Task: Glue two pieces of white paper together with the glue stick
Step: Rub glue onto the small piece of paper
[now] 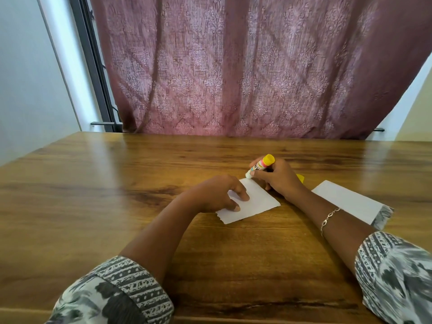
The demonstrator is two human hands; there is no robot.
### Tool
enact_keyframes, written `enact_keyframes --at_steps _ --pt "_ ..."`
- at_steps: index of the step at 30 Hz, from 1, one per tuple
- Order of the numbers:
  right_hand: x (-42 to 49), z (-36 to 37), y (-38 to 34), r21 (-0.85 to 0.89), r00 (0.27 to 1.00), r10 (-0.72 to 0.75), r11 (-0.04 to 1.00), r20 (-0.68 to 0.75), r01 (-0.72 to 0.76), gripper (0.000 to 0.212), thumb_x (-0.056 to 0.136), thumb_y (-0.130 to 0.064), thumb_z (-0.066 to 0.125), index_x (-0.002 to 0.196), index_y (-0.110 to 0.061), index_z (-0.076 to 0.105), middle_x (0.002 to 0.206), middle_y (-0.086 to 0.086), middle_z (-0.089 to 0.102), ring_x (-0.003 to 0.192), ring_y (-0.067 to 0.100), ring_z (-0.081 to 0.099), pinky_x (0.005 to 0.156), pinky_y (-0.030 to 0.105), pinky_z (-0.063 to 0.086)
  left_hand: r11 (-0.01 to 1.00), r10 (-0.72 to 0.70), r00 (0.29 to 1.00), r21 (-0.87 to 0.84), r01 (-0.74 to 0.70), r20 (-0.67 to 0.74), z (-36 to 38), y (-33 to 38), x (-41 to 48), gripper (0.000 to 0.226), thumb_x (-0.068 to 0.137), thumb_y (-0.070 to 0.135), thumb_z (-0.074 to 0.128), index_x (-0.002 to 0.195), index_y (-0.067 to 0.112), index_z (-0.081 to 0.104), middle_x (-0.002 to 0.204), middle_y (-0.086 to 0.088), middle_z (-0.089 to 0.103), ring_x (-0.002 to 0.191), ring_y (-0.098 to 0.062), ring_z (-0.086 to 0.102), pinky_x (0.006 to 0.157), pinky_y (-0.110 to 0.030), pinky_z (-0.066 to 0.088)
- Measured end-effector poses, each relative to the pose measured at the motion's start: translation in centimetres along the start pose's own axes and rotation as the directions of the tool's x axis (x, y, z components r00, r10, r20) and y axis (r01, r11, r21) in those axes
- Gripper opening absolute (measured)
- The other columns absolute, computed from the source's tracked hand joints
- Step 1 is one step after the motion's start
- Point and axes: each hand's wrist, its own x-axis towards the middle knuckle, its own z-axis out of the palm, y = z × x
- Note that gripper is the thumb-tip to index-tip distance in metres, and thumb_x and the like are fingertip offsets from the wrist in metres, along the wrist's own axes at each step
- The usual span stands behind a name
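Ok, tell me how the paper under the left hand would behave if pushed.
The paper looks thin and flat, so it probably slides easily on the glossy table; the left hand pins it. Lifted by an edge, it would likely flop.

The broad brown wooden table (pixel 117 183) is smooth and glossy, its grain showing. The small white rectangular paper sheet (pixel 260 198) looks matt (one edge ragged). The yellow-ended plastic glue stick (pixel 261 165) shines faintly. The mauve patterned cloth curtain (pixel 233 66) is coarsely woven; the thin silvery metal bracelet (pixel 328 218) glints.
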Motion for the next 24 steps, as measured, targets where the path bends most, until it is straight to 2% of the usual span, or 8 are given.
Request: enact_keyframes --at_steps 3,7,13,15,17,21,24 --pt "0.0 0.0 0.1 -0.005 1.000 0.000 1.000 0.007 0.000 0.016 0.078 -0.016 0.067 0.093 -0.010 0.066 0.077 0.004 0.064 0.048 0.004 0.054 0.041 0.013 0.040 1.000 -0.001 1.000 0.004 0.001 0.003 0.0 0.2 -0.1 0.036 0.084 0.008 0.061 0.118 0.016 0.061 0.138 -0.002 0.047 0.129 -0.020 0.038 0.108 -0.033 0.026" --pt "-0.1 0.1 0.1 -0.016 1.000 0.028 0.999 0.004 -0.028 0.026 0.078 -0.019 0.068 0.100 -0.005 0.065 0.085 0.011 0.065 0.054 0.011 0.052 0.046 0.022 0.039 1.000 0.005 1.000 0.008 -0.005 -0.002 -0.1 0.3 -0.2 0.036 0.084 0.006 0.061 0.119 0.014 0.061 0.139 -0.003 0.047 0.129 -0.020 0.039 0.108 -0.032 0.027" --pt "-0.7 -0.2 -0.3 -0.021 0.999 0.032 0.999 0.005 -0.032 0.024 0.078 -0.017 0.068 0.098 -0.003 0.066 0.076 0.006 0.062 0.046 0.005 0.052 0.040 0.012 0.036 1.000 0.006 1.000 0.011 -0.006 -0.007 0.0 0.3 -0.2 0.035 0.084 0.006 0.060 0.118 0.015 0.061 0.138 -0.003 0.047 0.128 -0.020 0.040 0.107 -0.032 0.028" --pt "-0.9 -0.3 -0.5 -0.024 0.999 0.041 0.999 0.004 -0.041 0.023 0.078 -0.016 0.067 0.097 -0.003 0.066 0.077 0.007 0.062 0.049 0.008 0.049 0.039 0.011 0.036 1.000 0.004 1.000 0.014 -0.004 -0.006 0.0 0.3 -0.2 0.035 0.084 0.006 0.060 0.118 0.015 0.061 0.138 -0.003 0.048 0.128 -0.020 0.039 0.106 -0.031 0.027" --pt "-1.3 -0.5 -0.7 -0.008 1.000 0.029 1.000 0.007 -0.029 0.021 0.079 -0.015 0.066 0.098 -0.005 0.066 0.073 0.001 0.060 0.054 0.008 0.047 0.037 0.007 0.035 1.000 0.004 1.000 0.011 -0.004 -0.007 0.0 0.2 -0.2 0.035 0.084 0.006 0.060 0.117 0.015 0.061 0.137 -0.002 0.048 0.128 -0.019 0.039 0.106 -0.030 0.027" --pt "-1.8 -0.7 -0.9 0.011 1.000 0.017 1.000 0.009 -0.017 0.018 0.080 -0.013 0.065 0.097 -0.006 0.066 0.070 -0.007 0.056 0.056 0.007 0.047 0.037 0.006 0.035 1.000 0.011 1.000 0.006 -0.011 -0.013 0.0 0.2 -0.2 0.034 0.083 0.008 0.062 0.116 0.015 0.062 0.136 -0.003 0.049 0.127 -0.019 0.040 0.108 -0.033 0.028" --pt "-2.0 -0.8 -0.8 -0.011 0.999 0.033 0.999 0.002 -0.033 0.021 0.079 -0.016 0.066 0.098 -0.007 0.065 0.076 -0.001 0.060 0.056 0.007 0.048 0.040 0.009 0.037 1.000 0.013 1.000 -0.011 -0.013 -0.020 0.1 0.0 -0.3 0.033 0.083 0.008 0.062 0.116 0.015 0.063 0.136 -0.002 0.050 0.127 -0.018 0.041 0.105 -0.029 0.027"
